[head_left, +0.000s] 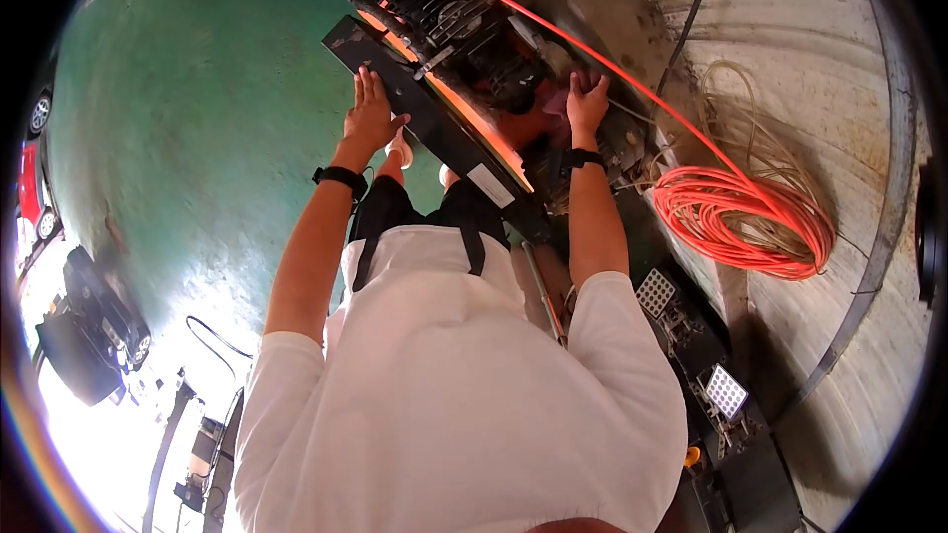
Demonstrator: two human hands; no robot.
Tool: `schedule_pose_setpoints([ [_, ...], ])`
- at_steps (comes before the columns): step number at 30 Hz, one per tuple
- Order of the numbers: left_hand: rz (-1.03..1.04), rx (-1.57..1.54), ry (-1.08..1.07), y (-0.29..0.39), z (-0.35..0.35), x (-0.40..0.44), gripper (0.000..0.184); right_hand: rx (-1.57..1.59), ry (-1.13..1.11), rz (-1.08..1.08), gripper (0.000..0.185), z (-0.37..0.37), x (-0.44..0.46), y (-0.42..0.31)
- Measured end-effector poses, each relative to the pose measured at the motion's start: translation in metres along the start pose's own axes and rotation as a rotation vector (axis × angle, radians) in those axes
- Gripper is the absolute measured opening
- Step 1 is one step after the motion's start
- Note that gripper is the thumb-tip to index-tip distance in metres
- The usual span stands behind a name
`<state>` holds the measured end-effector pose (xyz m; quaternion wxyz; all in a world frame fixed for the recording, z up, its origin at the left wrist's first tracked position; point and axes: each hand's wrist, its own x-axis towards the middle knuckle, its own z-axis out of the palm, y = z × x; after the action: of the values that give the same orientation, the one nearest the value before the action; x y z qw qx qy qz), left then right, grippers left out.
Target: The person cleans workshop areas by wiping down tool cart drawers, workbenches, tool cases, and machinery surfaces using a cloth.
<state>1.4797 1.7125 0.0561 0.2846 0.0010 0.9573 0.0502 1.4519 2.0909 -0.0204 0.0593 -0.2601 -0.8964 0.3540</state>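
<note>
My left hand [369, 118] rests with its fingers extended on the near edge of a long black panel [434, 130] that slants across the upper middle. Behind the panel lies a machine [459, 25] with dark metal parts and an orange strip [479, 118] along its front. To the right, my right hand [588, 104] is closed beside the machine's right end, over a reddish cloth-like thing [553, 114]. What its fingers hold, if anything, is too small to make out. A white label [490, 186] is on the panel's lower end.
A coiled orange hose [741, 222] hangs on the pale wall [849, 89] at right, its line running over the machine. Two dotted white plates [726, 392] stand on dark equipment at lower right. Vehicles [94, 321] are at far left on the green floor [197, 118].
</note>
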Motion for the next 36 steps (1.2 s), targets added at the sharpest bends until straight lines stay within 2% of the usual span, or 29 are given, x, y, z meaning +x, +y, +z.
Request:
schedule_pose_setpoints([
  [1,0.0,-0.002,0.0,-0.001,0.002,0.001,0.107,-0.002,0.0,-0.001,0.053,0.003,0.003,0.001],
  [3,0.013,-0.02,0.018,-0.003,0.004,0.002,0.107,0.021,0.071,-0.216,0.057,0.012,0.01,0.003],
  [4,0.013,-0.02,0.017,-0.003,0.005,0.002,0.107,0.021,0.071,-0.216,0.057,0.014,0.007,0.009],
  [7,0.028,0.005,0.035,-0.003,0.005,0.002,0.107,0.041,-0.001,0.074,0.057,0.017,-0.017,0.029],
  [8,0.015,0.01,0.011,-0.001,0.003,0.002,0.107,0.047,0.005,0.068,0.057,0.013,-0.025,0.036],
  [10,0.0,0.017,-0.01,0.001,-0.003,-0.001,0.107,-0.135,-0.218,0.267,0.058,0.004,-0.038,0.047],
  [11,-0.008,0.019,-0.026,0.002,-0.004,-0.002,0.107,-0.133,-0.215,0.269,0.058,0.004,-0.04,0.048],
  [13,-0.011,0.023,-0.039,0.001,-0.003,0.002,0.107,-0.106,-0.084,0.217,0.059,0.0,-0.041,0.035],
  [17,0.02,0.011,-0.009,-0.003,0.006,0.005,0.106,0.017,-0.04,0.152,0.057,-0.001,-0.01,-0.003],
  [19,0.028,-0.002,0.002,-0.008,0.009,0.004,0.106,-0.054,0.085,-0.077,0.058,0.015,0.006,-0.006],
  [20,0.05,-0.033,0.032,-0.009,0.01,0.003,0.106,-0.054,0.079,-0.073,0.058,0.018,0.003,-0.006],
  [22,0.075,-0.067,0.062,-0.007,0.006,-0.002,0.107,-0.081,-0.062,0.115,0.062,0.019,-0.002,-0.008],
  [23,0.061,-0.062,0.024,-0.005,0.003,-0.003,0.106,-0.081,-0.059,0.104,0.062,0.017,-0.005,-0.01],
  [25,0.033,-0.067,-0.006,-0.003,-0.003,-0.003,0.106,-0.263,-0.176,0.323,0.063,0.015,-0.02,0.005],
  [27,0.045,-0.065,0.008,-0.004,-0.004,-0.005,0.105,-0.322,-0.269,0.34,0.063,0.017,-0.031,0.039],
  [29,0.053,-0.111,0.036,-0.008,0.005,-0.004,0.105,-0.384,-0.345,0.366,0.063,0.004,-0.041,0.037],
  [32,0.052,-0.137,0.035,-0.006,-0.001,-0.004,0.105,-0.208,-0.309,0.331,0.058,-0.021,-0.06,0.01],
  [34,0.046,-0.123,0.002,-0.009,-0.005,-0.007,0.105,0.33,-0.24,0.163,0.051,-0.035,-0.076,-0.003],
  [35,0.057,-0.12,0.007,-0.01,-0.004,-0.007,0.104,0.325,-0.231,0.16,0.051,-0.049,-0.089,-0.013],
  [36,0.069,-0.117,0.014,-0.011,-0.002,-0.006,0.103,0.729,-0.311,0.256,0.05,-0.073,-0.105,-0.053],
])
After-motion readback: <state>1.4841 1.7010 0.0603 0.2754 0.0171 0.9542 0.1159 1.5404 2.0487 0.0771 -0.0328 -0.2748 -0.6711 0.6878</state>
